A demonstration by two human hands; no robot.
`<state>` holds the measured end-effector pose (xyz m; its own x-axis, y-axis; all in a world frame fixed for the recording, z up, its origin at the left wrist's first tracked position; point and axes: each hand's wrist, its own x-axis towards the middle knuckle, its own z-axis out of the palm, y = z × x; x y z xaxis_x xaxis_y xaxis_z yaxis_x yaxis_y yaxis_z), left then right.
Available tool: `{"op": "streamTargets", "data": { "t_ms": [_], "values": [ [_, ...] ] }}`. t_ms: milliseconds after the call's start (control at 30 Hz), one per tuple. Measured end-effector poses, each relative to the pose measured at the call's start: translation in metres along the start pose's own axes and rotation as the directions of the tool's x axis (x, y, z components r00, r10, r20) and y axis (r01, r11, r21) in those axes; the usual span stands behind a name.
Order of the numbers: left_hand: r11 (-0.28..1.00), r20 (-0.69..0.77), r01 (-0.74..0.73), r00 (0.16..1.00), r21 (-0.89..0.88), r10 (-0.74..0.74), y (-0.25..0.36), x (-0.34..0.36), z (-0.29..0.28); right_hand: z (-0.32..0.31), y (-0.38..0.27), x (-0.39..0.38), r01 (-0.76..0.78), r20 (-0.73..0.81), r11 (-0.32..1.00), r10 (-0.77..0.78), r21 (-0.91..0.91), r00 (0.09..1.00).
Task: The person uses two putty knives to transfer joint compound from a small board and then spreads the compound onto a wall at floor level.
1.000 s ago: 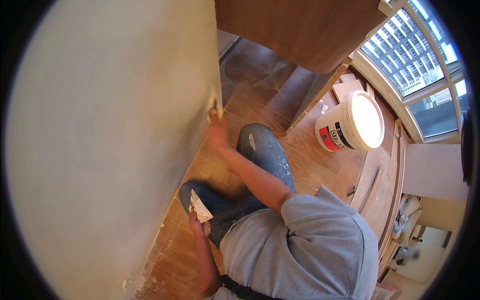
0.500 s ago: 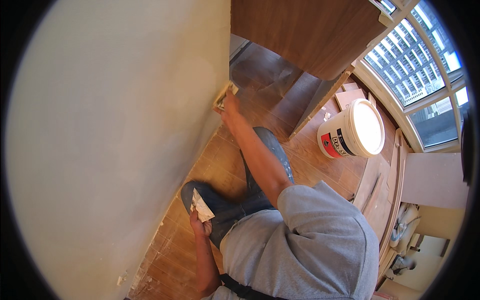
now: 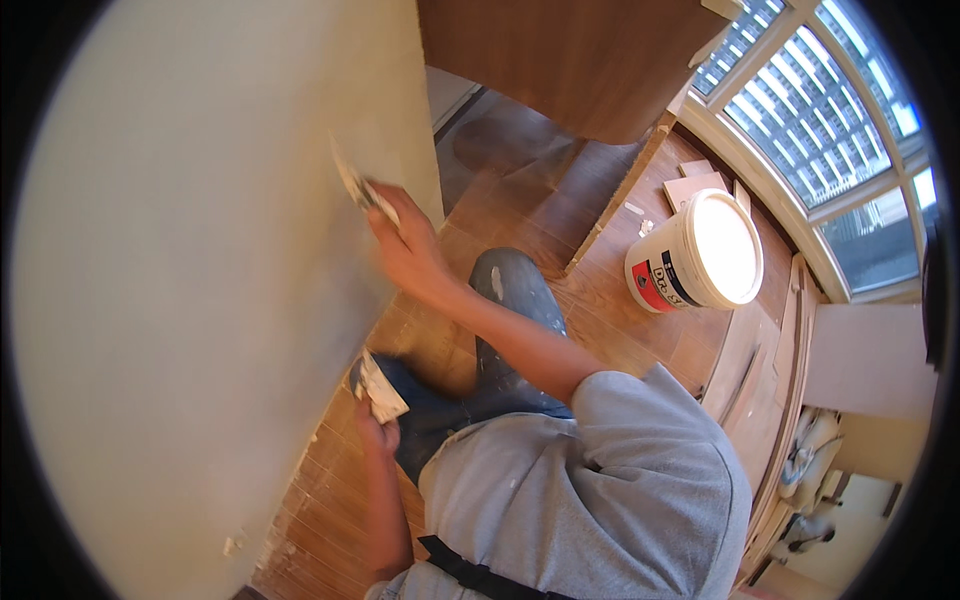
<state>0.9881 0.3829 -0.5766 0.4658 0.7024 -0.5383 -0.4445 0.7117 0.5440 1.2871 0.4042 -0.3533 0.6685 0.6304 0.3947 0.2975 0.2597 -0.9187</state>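
My right hand (image 3: 405, 240) is closed round a putty knife (image 3: 355, 180), its blade at the pale grey wall (image 3: 180, 260), short of the wall's edge beside the dark opening. Lower down, near my knee by the foot of the wall, my left hand (image 3: 378, 425) grips a wide scraper (image 3: 382, 395) with off-white putty on it. My jeans (image 3: 515, 305), spotted with white, show between my arms, my legs bent on the wooden floor (image 3: 305, 520).
A brown wooden panel (image 3: 540, 50) hangs over the opening, with a rough-edged board (image 3: 610, 210) below it. At right stand a white bucket (image 3: 675, 280) and a window (image 3: 800, 120). Loose boards (image 3: 690, 185), long planks (image 3: 745, 360) and bundled sacks (image 3: 810, 450) lie along that side.
My right hand and knife have moved from the wall's edge leftward onto the wall face, rising over the second. My left hand and scraper have shifted slightly left and up.
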Motion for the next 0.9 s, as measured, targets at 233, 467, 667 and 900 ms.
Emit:
{"op": "streamTargets", "data": {
  "t_ms": [233,467,667,900],
  "values": [
    [0.995,0.253,-0.096,0.964,0.027,0.086,0.033,-0.027,0.143,-0.061,-0.02,-0.122,0.485,0.569,0.872,-0.364,-0.072,0.738],
    [0.985,0.228,-0.121,0.963,-0.122,0.146,0.022,-0.063,0.164,-0.1,-0.01,-0.133,0.56,0.657,0.795,-0.296,-0.233,0.694],
    [0.984,0.294,-0.147,0.95,0.105,0.11,0.058,-0.074,0.171,-0.156,-0.012,-0.102,0.598,0.719,0.734,-0.223,-0.32,0.659],
    [0.874,0.314,0.008,0.932,0.486,-0.183,0.101,-0.1,0.21,-0.134,-0.111,-0.072,0.839,0.846,0.536,-0.401,-0.095,0.352]
  ]
}}
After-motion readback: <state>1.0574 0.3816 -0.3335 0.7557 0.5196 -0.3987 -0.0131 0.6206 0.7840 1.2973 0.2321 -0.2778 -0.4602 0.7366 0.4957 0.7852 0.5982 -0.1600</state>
